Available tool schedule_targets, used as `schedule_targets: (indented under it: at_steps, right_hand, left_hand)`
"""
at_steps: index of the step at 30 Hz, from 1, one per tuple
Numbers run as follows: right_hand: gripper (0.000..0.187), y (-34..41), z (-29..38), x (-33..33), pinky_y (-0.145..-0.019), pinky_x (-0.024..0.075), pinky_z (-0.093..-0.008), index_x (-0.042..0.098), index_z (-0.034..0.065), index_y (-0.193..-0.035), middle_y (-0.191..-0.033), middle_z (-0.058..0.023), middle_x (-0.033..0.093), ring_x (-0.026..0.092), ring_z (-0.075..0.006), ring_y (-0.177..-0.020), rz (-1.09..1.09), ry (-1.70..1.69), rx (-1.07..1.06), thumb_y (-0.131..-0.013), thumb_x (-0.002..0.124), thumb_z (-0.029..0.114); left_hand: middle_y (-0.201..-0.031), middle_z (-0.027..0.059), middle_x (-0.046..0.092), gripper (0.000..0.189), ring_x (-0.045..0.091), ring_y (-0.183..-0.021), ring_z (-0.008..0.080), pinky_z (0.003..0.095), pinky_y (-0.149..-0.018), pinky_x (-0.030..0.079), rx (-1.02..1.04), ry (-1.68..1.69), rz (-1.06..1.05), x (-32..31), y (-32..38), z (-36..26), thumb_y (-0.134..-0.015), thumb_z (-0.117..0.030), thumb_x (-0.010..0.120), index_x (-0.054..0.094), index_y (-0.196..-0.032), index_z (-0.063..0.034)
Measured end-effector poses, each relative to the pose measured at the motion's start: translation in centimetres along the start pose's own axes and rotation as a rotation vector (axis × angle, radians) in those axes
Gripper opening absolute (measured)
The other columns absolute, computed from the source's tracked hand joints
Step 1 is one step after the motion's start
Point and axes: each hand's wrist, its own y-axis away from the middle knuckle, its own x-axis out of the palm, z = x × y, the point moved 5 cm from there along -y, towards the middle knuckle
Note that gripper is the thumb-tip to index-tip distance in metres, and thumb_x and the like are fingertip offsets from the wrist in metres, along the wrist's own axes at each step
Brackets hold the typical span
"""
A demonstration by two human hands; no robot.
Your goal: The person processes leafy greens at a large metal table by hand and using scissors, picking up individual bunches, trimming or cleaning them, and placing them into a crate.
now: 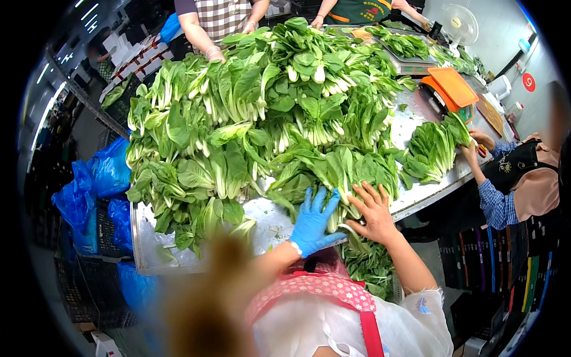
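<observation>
A large heap of leafy greens with pale stalks (223,165) covers much of the metal table (267,223). My left hand (314,223), in a blue glove, rests with fingers spread on the leaves at the heap's near edge. Bare and also spread, my right hand (372,214) touches the stalk ends of the greens just right of it. Neither hand is closed around anything. More leaves (368,267) lie in a container below the table edge, partly hidden by my right arm.
At the right, a co-worker's hands (473,145) hold greens beside a smaller pile (428,154). Two more people stand across the table. Scales (408,67) and an orange tray (455,87) are at the far right. Blue bags (109,169) and black crates (107,227) stand left.
</observation>
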Motion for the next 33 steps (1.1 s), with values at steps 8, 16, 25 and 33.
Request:
schedule_targets:
  at_steps: [8,16,25,33]
  right_hand:
    - [0.045,-1.1,3.5,-2.5,-0.080,0.0366,-0.0384,0.058,0.0037,-0.107,-0.095,-0.0090,0.059,0.051,-0.0260,-0.090,-0.277,-0.052,0.161,-0.071,0.074,0.024]
    - [0.023,-3.3,3.2,-2.8,-0.067,0.0382,-0.0332,0.063,0.0008,-0.096,-0.081,-0.0092,0.059,0.053,-0.0233,-0.074,-0.494,-0.090,0.290,-0.081,0.066,0.017]
    - [0.026,-2.1,0.5,-2.7,-0.061,0.0383,-0.0230,0.062,-0.0008,-0.091,-0.082,-0.0046,0.060,0.050,-0.0088,-0.067,-0.836,-1.266,0.637,-0.093,0.055,0.024]
    - [0.022,0.0,0.6,-1.9,-0.060,0.0391,-0.0249,0.063,-0.0019,-0.091,-0.083,-0.0064,0.061,0.052,-0.0124,-0.067,-0.780,-1.200,0.712,-0.092,0.054,0.018]
  left_hand:
    - [-0.145,0.0245,0.018,0.095,0.014,-0.134,0.0451,0.0600,-0.106,0.011,-0.212,-0.277,0.082,-5.6,10.0,5.0,-0.068,-0.054,0.069,0.023,-0.145,-0.0219]
    - [-0.128,0.0189,0.045,0.044,0.040,-0.122,0.0351,0.0538,-0.105,0.022,-0.191,-0.466,0.082,-10.7,13.4,13.8,-0.082,-0.021,0.059,0.051,-0.124,-0.0132]
    - [-0.121,0.0279,0.049,0.109,0.047,-0.114,0.0392,0.0442,-0.100,0.035,-0.334,-0.087,-0.179,-7.0,3.7,7.7,-0.063,-0.036,0.078,0.013,-0.145,-0.0080]
    - [-0.113,0.0174,0.055,0.082,0.055,-0.101,0.0258,0.0345,-0.090,0.043,-0.547,0.809,-0.381,-0.8,4.8,7.3,-0.072,-0.013,0.070,0.026,-0.139,0.0015]
